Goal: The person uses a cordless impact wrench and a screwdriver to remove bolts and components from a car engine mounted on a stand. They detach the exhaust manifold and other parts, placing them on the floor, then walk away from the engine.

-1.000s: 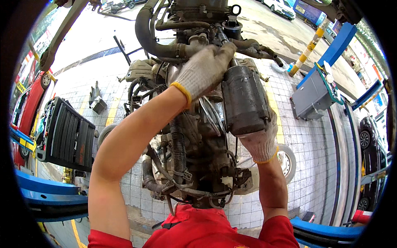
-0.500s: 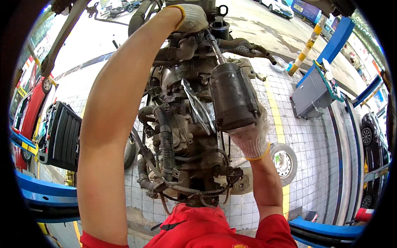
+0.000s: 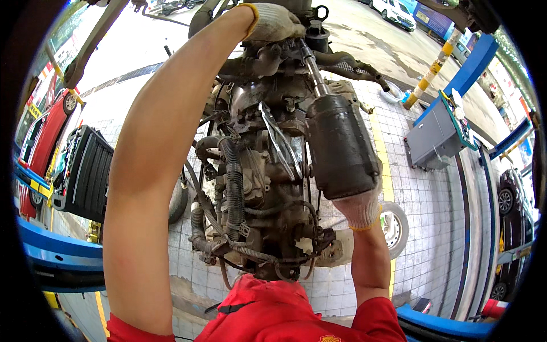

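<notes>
My right hand (image 3: 367, 202), in a white knitted glove, is wrapped round the rear of a black impact wrench (image 3: 342, 148); its fingers are partly hidden behind the tool. From the wrench's nose a long metal extension (image 3: 314, 71) runs up and away to the engine assembly. My left hand (image 3: 274, 24), gloved too, reaches over the far part of the assembly with its fingers bunched at the extension's far end. What those fingers hold is hidden. Below lies the greasy engine and gearbox assembly (image 3: 265, 211), with a ribbed black hose (image 3: 231, 182) and a shiny foil-like strip (image 3: 279, 139).
A grey tool cart (image 3: 433, 137) stands at the right, near a blue lift post (image 3: 481, 62). Blue lift arms (image 3: 62, 256) flank me. A wheel (image 3: 393, 231) lies on the tiled floor to the right. A black ribbed case (image 3: 85, 176) and a red car (image 3: 48, 137) are at the left.
The view has shifted a little. The impact wrench and my right hand have moved slightly right and nearer me. My left hand stays at the extension's far end.
</notes>
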`<state>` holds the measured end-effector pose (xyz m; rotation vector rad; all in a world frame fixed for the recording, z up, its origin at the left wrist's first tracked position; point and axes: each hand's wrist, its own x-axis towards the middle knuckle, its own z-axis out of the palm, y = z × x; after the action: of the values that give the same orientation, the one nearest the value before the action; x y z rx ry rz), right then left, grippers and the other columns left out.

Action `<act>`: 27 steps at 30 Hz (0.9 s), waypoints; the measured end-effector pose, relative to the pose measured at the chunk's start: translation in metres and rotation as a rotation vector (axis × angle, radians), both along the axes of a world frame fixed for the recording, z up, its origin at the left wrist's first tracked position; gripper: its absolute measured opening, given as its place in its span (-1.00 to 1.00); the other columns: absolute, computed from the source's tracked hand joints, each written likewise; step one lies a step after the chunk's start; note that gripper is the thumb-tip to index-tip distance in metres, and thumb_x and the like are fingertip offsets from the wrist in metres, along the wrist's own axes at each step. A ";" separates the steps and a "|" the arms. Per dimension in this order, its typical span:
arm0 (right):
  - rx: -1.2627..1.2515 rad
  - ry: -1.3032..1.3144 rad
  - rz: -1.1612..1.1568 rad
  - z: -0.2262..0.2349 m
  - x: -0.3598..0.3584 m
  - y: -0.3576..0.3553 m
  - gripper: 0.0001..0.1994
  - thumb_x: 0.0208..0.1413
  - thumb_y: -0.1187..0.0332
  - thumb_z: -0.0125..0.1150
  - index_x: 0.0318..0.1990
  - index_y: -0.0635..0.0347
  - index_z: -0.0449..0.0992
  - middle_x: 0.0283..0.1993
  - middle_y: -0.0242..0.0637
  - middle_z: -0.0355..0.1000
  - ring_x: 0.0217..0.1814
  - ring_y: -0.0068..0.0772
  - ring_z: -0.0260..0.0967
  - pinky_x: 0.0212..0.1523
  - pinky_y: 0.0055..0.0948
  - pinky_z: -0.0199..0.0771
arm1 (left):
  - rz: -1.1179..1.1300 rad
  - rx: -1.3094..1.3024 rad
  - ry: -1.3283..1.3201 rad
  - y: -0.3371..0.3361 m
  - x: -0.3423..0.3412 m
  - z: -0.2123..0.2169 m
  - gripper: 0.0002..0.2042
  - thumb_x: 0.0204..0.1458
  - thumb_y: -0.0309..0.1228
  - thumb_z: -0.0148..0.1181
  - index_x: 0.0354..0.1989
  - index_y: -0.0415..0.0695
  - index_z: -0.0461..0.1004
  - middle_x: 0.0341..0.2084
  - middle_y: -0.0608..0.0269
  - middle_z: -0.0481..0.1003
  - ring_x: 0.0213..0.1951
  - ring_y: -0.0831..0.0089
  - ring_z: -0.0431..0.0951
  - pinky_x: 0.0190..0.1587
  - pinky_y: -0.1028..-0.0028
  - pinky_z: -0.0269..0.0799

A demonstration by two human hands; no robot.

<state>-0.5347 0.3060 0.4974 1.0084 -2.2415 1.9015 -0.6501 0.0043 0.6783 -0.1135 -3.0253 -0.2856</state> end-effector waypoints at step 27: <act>0.030 0.066 -0.135 -0.031 0.072 0.051 -0.29 0.07 0.27 0.42 0.40 0.16 0.30 0.21 -0.10 0.50 0.22 -0.09 0.51 0.15 -0.14 0.56 | 0.149 1.661 0.204 0.001 0.145 -0.031 -0.78 0.38 -0.34 0.11 -0.25 -0.21 0.58 -0.49 0.22 0.61 -0.62 0.58 0.51 -0.64 0.56 0.37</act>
<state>-0.4623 0.3568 0.4665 0.8849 -2.2461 1.7596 -0.5051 0.0057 0.6475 0.1989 -1.6938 -2.2536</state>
